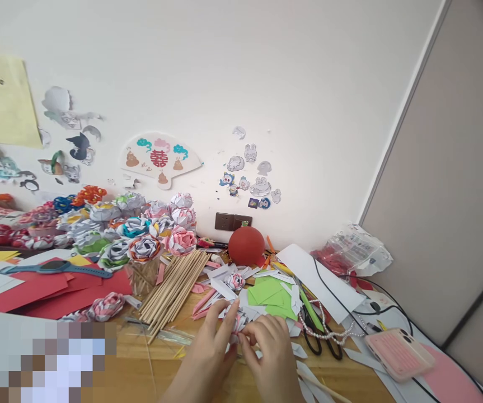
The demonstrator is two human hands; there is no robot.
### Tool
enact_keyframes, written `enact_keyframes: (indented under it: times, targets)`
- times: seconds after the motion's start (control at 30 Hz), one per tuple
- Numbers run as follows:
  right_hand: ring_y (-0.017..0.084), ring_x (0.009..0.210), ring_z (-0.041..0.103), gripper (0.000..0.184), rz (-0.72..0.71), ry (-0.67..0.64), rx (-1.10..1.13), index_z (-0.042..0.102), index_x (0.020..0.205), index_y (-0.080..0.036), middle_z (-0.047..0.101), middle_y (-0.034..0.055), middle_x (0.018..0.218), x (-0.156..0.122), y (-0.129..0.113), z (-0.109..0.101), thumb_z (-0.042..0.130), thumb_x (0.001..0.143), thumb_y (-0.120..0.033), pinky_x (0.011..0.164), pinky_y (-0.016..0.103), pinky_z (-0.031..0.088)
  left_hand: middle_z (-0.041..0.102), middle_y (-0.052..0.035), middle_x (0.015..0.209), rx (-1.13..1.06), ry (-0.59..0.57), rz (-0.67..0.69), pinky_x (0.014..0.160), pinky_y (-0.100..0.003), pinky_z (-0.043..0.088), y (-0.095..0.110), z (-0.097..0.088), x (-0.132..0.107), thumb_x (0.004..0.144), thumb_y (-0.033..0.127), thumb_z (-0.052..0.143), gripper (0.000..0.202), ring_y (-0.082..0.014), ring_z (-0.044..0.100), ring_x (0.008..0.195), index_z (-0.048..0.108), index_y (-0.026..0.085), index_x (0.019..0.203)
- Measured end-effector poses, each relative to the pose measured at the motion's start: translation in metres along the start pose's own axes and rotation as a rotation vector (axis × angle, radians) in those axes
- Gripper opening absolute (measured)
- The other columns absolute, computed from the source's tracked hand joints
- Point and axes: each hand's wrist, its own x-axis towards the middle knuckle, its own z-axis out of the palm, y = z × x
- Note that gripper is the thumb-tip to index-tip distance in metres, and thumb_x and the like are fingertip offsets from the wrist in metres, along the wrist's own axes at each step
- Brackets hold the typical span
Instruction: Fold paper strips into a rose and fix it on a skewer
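Note:
My left hand [211, 346] and my right hand [268, 350] meet low in the middle of the view, over the wooden table. Between them is a small folded-paper flower [240, 321], white with some pink, mostly covered by my fingers. My left thumb and fingers close round its left side, while the fingers of my right hand pinch at its right side. Just beyond lies a finished-looking pink and white paper rose [236, 281] among loose folded white paper strips [223, 288]. A stack of green paper [268, 294] is right of my fingertips.
Wooden sticks [176, 288] lie left of my hands, beside many paper roses [144, 246]. Red paper [85, 294] and a blue watch [54, 267] are farther left. Right are scissors [337, 351], a bead string [329, 336], cables and a pink phone [401, 352]. A red ball [246, 246] stands behind.

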Motion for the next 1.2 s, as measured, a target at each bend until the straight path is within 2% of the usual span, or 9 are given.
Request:
enact_keyframes:
  times: [0.2, 0.3, 0.43, 0.57, 0.73, 0.9, 1.03, 1.1, 1.2]
  targets:
    - [0.015, 0.057, 0.044, 0.019, -0.109, 0.066, -0.088, 0.048, 0.071, -0.019, 0.050, -0.0008, 0.060, -0.001, -0.001, 0.000, 0.041, 0.089, -0.016, 0.059, 0.029, 0.028, 0.050, -0.0143, 0.112, -0.016, 0.018, 0.009, 0.074, -0.028, 0.054, -0.001, 0.002, 0.001, 0.072, 0.001, 0.041, 0.060, -0.0199, 0.058, 0.097, 0.038, 0.019, 0.130]
    - [0.015, 0.059, 0.047, 0.020, -0.077, 0.091, -0.029, 0.051, 0.074, -0.019, 0.052, -0.0005, 0.062, 0.000, -0.004, 0.000, 0.040, 0.091, -0.019, 0.059, 0.028, 0.029, 0.049, -0.0161, 0.115, -0.019, 0.000, -0.018, 0.073, -0.027, 0.053, -0.002, 0.002, 0.000, 0.073, 0.002, 0.042, 0.059, -0.0185, 0.060, 0.092, 0.038, 0.018, 0.130]
    - [0.015, 0.059, 0.048, 0.020, -0.034, 0.082, 0.025, 0.052, 0.075, -0.020, 0.053, -0.0006, 0.063, 0.000, -0.006, -0.001, 0.042, 0.091, -0.022, 0.059, 0.028, 0.030, 0.048, -0.0169, 0.117, -0.011, -0.009, -0.035, 0.076, -0.029, 0.053, -0.001, -0.001, -0.001, 0.074, 0.003, 0.043, 0.059, -0.0213, 0.058, 0.099, 0.037, 0.018, 0.131]
    - [0.015, 0.058, 0.046, 0.020, -0.020, 0.055, -0.010, 0.049, 0.070, -0.020, 0.051, -0.0008, 0.061, 0.000, -0.005, 0.000, 0.043, 0.089, -0.020, 0.058, 0.028, 0.029, 0.049, -0.0163, 0.114, 0.016, -0.035, 0.008, 0.074, -0.030, 0.053, -0.002, 0.000, -0.002, 0.075, 0.004, 0.042, 0.058, -0.0225, 0.057, 0.100, 0.034, 0.018, 0.131]
    - [0.015, 0.057, 0.045, 0.020, -0.124, 0.099, -0.111, 0.050, 0.071, -0.018, 0.051, -0.0005, 0.059, -0.002, -0.003, 0.002, 0.041, 0.088, -0.013, 0.059, 0.030, 0.030, 0.048, -0.0159, 0.114, 0.054, -0.025, 0.022, 0.071, -0.031, 0.054, -0.003, 0.001, -0.001, 0.074, 0.003, 0.039, 0.059, -0.0228, 0.057, 0.098, 0.034, 0.019, 0.130]
    - [0.016, 0.059, 0.050, 0.017, -0.171, 0.117, -0.125, 0.056, 0.087, -0.016, 0.057, 0.0018, 0.062, -0.003, -0.004, 0.001, 0.041, 0.088, -0.010, 0.061, 0.032, 0.033, 0.049, -0.0149, 0.110, -0.011, 0.017, -0.046, 0.071, -0.030, 0.054, 0.001, -0.006, 0.006, 0.076, 0.007, 0.044, 0.054, -0.0205, 0.060, 0.090, 0.039, 0.019, 0.128]
    - [0.017, 0.058, 0.051, 0.021, -0.238, 0.146, -0.121, 0.056, 0.103, -0.013, 0.059, 0.0037, 0.063, -0.002, -0.007, -0.001, 0.041, 0.088, -0.014, 0.059, 0.032, 0.034, 0.049, -0.0138, 0.112, -0.026, 0.043, -0.118, 0.081, -0.035, 0.052, 0.002, -0.011, 0.008, 0.074, 0.007, 0.048, 0.058, -0.0243, 0.056, 0.103, 0.038, 0.020, 0.130]
    - [0.017, 0.058, 0.052, 0.023, -0.228, 0.154, -0.070, 0.056, 0.105, -0.013, 0.059, 0.0036, 0.063, -0.001, -0.009, -0.002, 0.040, 0.089, -0.016, 0.057, 0.032, 0.036, 0.049, -0.0134, 0.114, -0.036, 0.061, -0.142, 0.084, -0.037, 0.051, 0.002, -0.012, 0.009, 0.075, 0.009, 0.049, 0.059, -0.0255, 0.054, 0.108, 0.036, 0.023, 0.132]
    - [0.017, 0.059, 0.054, 0.022, -0.120, 0.177, 0.054, 0.058, 0.101, -0.017, 0.059, 0.0027, 0.065, -0.002, -0.009, -0.004, 0.039, 0.089, -0.015, 0.057, 0.030, 0.037, 0.051, -0.0131, 0.115, -0.062, 0.093, -0.129, 0.085, -0.036, 0.050, 0.004, -0.014, 0.009, 0.079, 0.014, 0.050, 0.058, -0.0253, 0.054, 0.108, 0.033, 0.024, 0.134]
